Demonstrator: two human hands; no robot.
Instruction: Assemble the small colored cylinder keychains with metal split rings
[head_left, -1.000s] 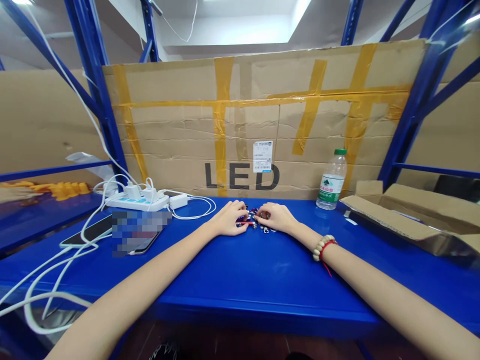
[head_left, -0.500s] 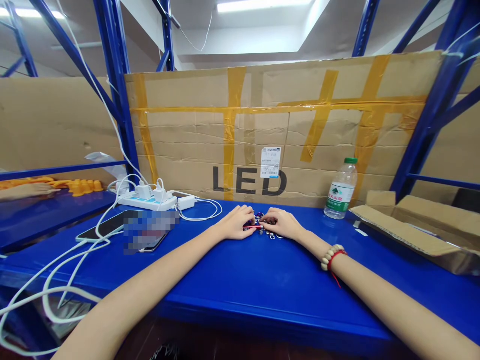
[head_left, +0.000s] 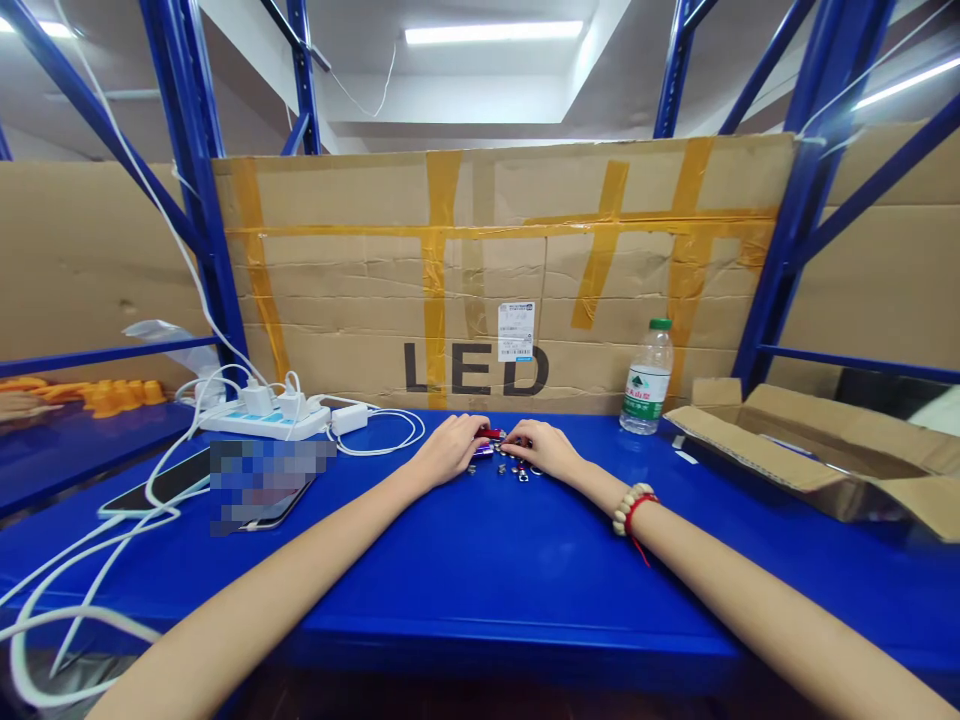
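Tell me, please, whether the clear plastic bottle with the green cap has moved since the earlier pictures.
No: the clear plastic green-capped bottle shows no shift either way against the large taped brown cardboard panel marked LED behind it.

Two hands [head_left: 452,452], one desk [head_left: 480,570], one bottle [head_left: 646,388], one open carton [head_left: 757,450], one power strip [head_left: 262,426], two phones [head_left: 169,485], one beaded bracelet [head_left: 624,510], one red piece [head_left: 491,434], one purple piece [head_left: 484,451]; small metal bits [head_left: 523,476], at least three, too tiny to count surely.

Blue shelf top [head_left: 480,570]: small shiny pieces [head_left: 485,452], some red and purple, between left hand [head_left: 454,447] and right hand [head_left: 546,448]; leftward, power strip [head_left: 262,426], phones [head_left: 180,475]; rightward, bottle [head_left: 643,392], then open carton [head_left: 750,452]
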